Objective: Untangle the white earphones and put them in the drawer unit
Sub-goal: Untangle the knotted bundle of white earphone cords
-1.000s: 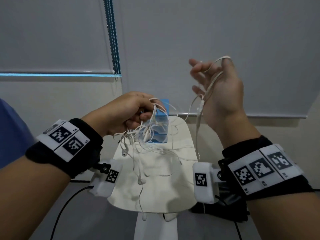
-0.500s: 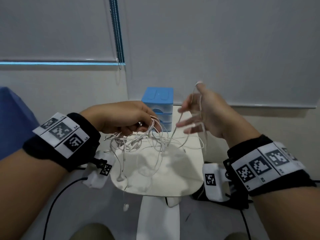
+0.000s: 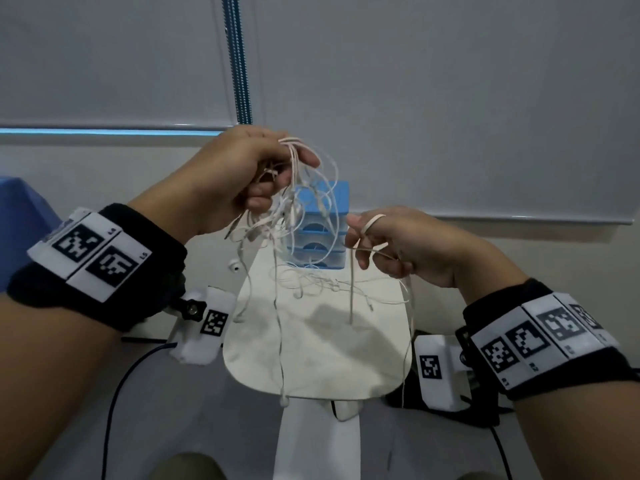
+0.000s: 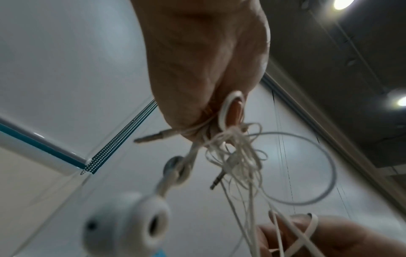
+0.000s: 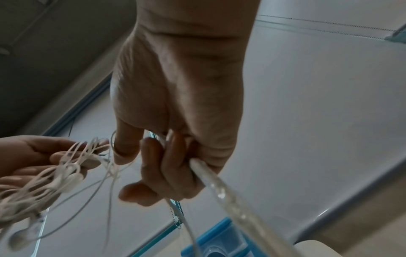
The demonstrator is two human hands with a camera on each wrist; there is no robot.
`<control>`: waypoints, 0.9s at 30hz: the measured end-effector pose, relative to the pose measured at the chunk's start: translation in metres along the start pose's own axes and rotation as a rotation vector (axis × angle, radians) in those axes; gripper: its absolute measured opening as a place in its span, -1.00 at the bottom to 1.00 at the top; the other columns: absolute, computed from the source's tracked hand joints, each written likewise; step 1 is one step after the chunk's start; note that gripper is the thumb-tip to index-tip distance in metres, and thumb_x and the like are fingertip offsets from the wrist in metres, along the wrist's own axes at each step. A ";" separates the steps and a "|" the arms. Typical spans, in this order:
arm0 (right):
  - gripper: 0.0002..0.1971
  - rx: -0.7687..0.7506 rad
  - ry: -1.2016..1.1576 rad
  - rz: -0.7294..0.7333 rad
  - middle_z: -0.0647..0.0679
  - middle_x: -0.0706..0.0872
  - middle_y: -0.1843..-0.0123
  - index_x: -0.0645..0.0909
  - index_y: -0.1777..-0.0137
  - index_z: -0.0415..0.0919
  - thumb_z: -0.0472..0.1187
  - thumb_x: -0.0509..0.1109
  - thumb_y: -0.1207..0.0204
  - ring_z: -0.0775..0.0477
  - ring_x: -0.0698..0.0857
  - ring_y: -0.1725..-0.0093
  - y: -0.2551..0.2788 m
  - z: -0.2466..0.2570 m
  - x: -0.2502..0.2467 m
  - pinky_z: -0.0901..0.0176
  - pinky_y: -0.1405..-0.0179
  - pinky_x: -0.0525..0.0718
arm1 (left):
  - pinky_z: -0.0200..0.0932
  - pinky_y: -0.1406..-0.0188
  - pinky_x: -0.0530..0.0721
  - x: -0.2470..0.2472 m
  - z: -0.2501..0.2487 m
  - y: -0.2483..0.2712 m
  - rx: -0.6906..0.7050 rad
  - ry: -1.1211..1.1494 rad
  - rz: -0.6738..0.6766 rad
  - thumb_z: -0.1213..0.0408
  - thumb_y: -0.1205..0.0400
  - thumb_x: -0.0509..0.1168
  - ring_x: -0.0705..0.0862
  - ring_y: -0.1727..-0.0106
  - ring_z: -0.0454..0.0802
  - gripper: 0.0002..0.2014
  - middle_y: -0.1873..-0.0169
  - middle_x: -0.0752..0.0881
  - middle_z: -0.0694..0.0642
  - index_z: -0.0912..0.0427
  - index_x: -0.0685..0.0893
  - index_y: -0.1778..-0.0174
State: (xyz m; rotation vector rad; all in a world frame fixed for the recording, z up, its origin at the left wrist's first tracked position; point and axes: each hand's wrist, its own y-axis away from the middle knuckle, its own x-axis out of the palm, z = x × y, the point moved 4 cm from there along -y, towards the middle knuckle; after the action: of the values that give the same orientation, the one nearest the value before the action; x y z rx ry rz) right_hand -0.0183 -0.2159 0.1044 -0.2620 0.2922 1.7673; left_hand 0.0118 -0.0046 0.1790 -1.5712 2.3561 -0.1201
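While gripped: thin, looped earphones [image 3: 304,216], tangled.

Left wristband [image 3: 90,252] tags read "L4", "L5"; right wristband [image 3: 540,337] tags "R1", "R2".

Frame centre: small blue plastic drawer unit [image 3: 337,216] on far end of white rounded table [image 3: 311,355]; tangled white earphones [image 3: 294,216] hang before it, between left hand [image 3: 228,181] and right hand [image 3: 408,244].

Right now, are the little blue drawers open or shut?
Shut, apparently: the drawer unit's visible fronts sit flush, though the earphones hang across them.
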 end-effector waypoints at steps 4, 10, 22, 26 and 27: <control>-0.88 -0.041 -0.023 -0.045 -0.05 0.51 0.39 0.63 -0.05 -0.13 -0.10 0.45 -0.67 0.04 0.22 0.51 -0.001 0.005 -0.003 0.28 0.56 0.14 | -0.29 0.66 0.23 0.006 -0.009 -0.009 0.092 0.051 -0.012 0.45 -0.78 0.04 0.23 0.61 -0.12 -0.66 0.48 0.50 0.11 0.31 0.75 -0.12; -0.91 -0.119 -0.024 0.022 -0.01 0.21 0.43 0.70 0.03 -0.16 -0.18 0.43 -0.70 0.01 0.09 0.46 0.008 0.011 -0.008 0.28 0.55 0.06 | -0.24 0.56 0.38 0.006 0.004 -0.022 0.150 0.097 -0.067 0.40 -0.79 0.07 0.37 0.51 -0.05 -0.65 0.41 0.58 0.11 0.26 0.80 -0.16; -0.76 -0.390 -0.446 -0.150 -0.06 0.50 0.40 0.41 0.21 -0.05 -0.29 0.15 -0.70 -0.01 0.34 0.47 0.013 0.056 -0.023 0.16 0.49 0.09 | -0.27 0.44 0.54 0.009 -0.030 -0.023 0.367 0.302 -0.157 0.34 -0.83 -0.01 0.64 0.41 -0.05 -0.62 0.20 0.77 0.12 0.29 0.70 -0.32; -0.83 -0.431 -0.582 -0.133 -0.13 0.60 0.29 0.43 0.14 -0.07 -0.23 0.14 -0.69 -0.02 0.39 0.40 0.011 0.066 -0.028 0.18 0.46 0.17 | -0.27 0.38 0.58 0.014 -0.038 -0.023 0.374 0.338 -0.133 0.32 -0.85 -0.02 0.66 0.35 -0.06 -0.61 0.16 0.77 0.10 0.29 0.69 -0.37; -0.84 -0.434 -0.603 -0.108 -0.13 0.61 0.27 0.44 0.14 -0.08 -0.20 0.14 -0.70 -0.02 0.40 0.39 0.012 0.068 -0.028 0.19 0.47 0.20 | -0.29 0.37 0.57 0.016 -0.039 -0.021 0.374 0.352 -0.107 0.30 -0.85 -0.02 0.65 0.34 -0.07 -0.61 0.15 0.76 0.09 0.29 0.67 -0.39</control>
State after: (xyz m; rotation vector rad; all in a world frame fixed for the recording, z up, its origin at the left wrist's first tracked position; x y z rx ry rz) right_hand -0.0250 -0.2209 0.1786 -0.0399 -0.5319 1.7011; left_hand 0.0135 -0.0314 0.2182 -1.5837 2.3100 -0.8722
